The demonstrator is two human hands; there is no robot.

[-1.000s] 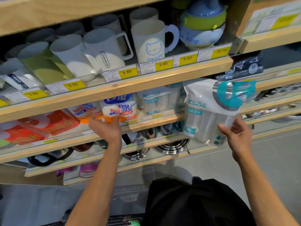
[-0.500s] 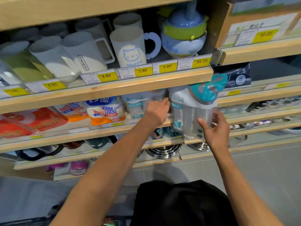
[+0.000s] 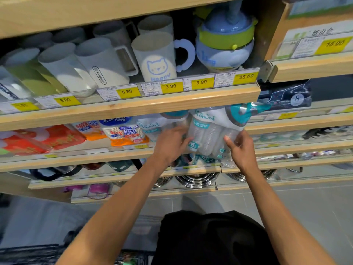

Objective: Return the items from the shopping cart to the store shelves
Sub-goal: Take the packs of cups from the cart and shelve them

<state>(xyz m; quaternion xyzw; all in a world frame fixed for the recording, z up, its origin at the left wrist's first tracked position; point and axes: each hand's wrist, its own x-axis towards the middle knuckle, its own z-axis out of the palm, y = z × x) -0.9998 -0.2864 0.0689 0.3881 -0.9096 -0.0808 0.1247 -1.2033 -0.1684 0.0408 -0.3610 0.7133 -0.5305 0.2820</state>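
A clear bag of plastic cups with white and teal printing leans into the second wooden shelf, its top under the shelf above. My right hand grips its lower right corner. My left hand presses on its left side, between it and a matching pack of cups standing on the shelf. The bag's bottom hangs over the shelf's front edge.
Paper-cup packs and red packages fill the shelf to the left. Mugs and a blue-green pot stand on the shelf above. Steel bowls sit lower down. The shopping cart's edge shows at the bottom.
My left hand moved from the paper-cup packs rightward onto the bag of cups. My right hand carried the bag left and further into the shelf.
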